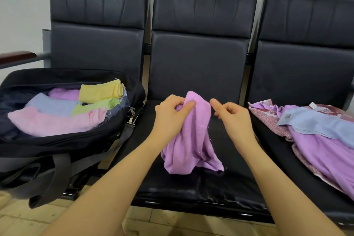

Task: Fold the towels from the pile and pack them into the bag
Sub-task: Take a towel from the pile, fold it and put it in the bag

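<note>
Crumpled purple towel (191, 136) upright on middle seat (191, 188)

Bag (63, 140) at left of frame holds folded towels (57, 119); a held towel (191, 140) hangs at centre; the pile (316, 130) lies at right.

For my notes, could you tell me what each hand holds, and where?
The left hand pinches the purple towel at its bunched top; the right hand holds nothing.

Both bare forearms are extended from the bottom edge toward frame centre. The left hand (172, 115) is clenched with fingers pinched; the right hand (234, 116) is held loosely curled, forefinger extended.
</note>
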`<state>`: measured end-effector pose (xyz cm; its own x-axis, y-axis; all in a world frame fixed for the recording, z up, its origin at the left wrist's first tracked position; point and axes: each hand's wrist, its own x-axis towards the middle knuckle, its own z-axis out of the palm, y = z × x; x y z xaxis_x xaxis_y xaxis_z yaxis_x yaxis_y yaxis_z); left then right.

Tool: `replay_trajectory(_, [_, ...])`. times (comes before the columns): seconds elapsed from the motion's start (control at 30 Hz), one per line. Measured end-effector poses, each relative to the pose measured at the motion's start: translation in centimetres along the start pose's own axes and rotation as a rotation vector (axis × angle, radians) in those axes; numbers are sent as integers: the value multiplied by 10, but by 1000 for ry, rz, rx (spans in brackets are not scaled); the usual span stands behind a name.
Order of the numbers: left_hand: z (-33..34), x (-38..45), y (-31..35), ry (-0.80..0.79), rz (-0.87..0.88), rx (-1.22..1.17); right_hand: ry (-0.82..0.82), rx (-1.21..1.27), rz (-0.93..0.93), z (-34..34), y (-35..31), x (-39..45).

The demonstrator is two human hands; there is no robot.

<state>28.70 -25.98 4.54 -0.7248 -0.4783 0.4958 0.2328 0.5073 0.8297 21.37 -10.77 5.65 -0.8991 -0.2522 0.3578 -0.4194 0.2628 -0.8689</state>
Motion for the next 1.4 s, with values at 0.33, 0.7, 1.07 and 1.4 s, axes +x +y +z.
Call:
replay_trajectory(0.33, [-8,3,6,19,32,4,-30,290,-25,3,-15,-5])
replay_trajectory(0.7, [-55,66,59,272,-58,-244,383,300,-147,-52,-72,23])
replay_trajectory(1.07, [-92,123,113,290,-162,-333,484,373,-187,-105,-128,72])
replay_trajectory(1.4, [-83,112,91,504,-148,-354,583,92,-97,-113,-96,83])
